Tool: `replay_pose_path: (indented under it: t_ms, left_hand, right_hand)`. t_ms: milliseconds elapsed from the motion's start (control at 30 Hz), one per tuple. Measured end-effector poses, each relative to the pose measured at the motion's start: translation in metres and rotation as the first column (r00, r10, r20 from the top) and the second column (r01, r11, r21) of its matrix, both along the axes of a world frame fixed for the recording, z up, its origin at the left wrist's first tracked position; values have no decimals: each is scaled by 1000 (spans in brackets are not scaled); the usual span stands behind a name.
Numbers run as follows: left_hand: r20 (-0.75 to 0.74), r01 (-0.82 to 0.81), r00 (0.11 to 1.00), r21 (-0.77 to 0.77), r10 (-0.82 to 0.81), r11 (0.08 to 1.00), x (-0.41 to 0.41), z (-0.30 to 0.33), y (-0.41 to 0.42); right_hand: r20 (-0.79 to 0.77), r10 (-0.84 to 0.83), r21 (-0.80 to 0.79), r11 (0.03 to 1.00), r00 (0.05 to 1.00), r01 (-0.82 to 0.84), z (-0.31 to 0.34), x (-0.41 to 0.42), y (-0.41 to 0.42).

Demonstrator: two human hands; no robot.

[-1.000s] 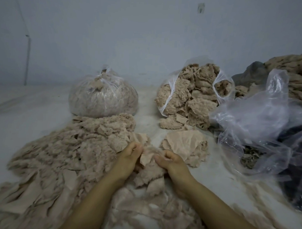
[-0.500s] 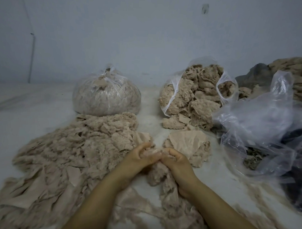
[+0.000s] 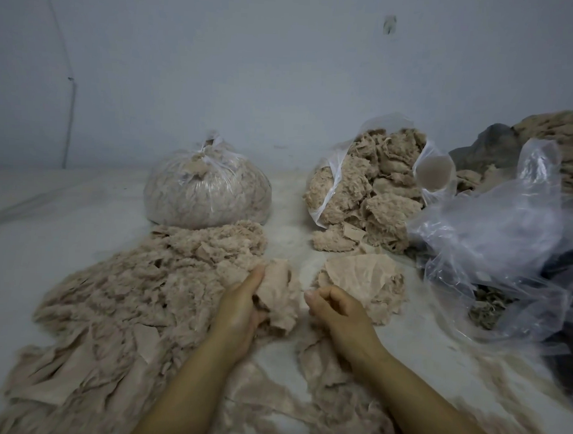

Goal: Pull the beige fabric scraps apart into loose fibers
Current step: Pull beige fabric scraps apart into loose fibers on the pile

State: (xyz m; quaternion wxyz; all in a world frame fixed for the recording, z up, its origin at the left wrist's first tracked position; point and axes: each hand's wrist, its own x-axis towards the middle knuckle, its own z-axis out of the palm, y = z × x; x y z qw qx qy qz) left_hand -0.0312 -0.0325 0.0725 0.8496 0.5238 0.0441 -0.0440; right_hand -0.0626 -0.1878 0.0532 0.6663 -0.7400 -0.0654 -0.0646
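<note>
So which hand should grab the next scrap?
Probably the right hand: its curled fingers seem to hold nothing and it lies beside the small scrap pile, while the left hand holds a scrap.

bare workroom: plain wall (image 3: 283, 70), bagged scraps (image 3: 208, 194), fibre heap (image 3: 130, 276).

Dim, flat bluish light; soft focus, slight blur toward edges

The pale counter (image 3: 67, 228) carries a wide heap of beige scraps (image 3: 120, 295) left of the hands. Beyond the hands stand a tied bag (image 3: 208, 191) and an open bag (image 3: 370, 190). A small scrap pile (image 3: 367, 281) lies just beyond the right hand (image 3: 337, 309).
</note>
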Motion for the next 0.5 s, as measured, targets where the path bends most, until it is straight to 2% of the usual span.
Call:
replay_pose_path:
  t_ms: [133, 200, 267, 433, 500]
  left_hand:
    - [67, 163, 985, -75, -158, 984, -9, 2, -10]
    - [95, 121, 990, -186, -105, 975, -7, 2, -8]
    - [88, 83, 994, -259, -62, 962, -4, 2, -4]
    - [68, 194, 981, -232, -183, 953, -8, 1, -7]
    - [83, 269, 962, -170, -258, 948, -13, 0, -11]
  right_hand:
    - [-66, 18, 138, 990, 998, -9, 1, -5, 7]
    - [-101, -15, 300, 953, 995, 45, 2, -1, 4]
    - [-151, -11, 387, 919, 988, 69, 0, 3, -1]
    - [-207, 53, 452, 891, 977, 47, -1, 5, 1]
    - [-159, -19, 451, 888, 987, 89, 1, 7, 0]
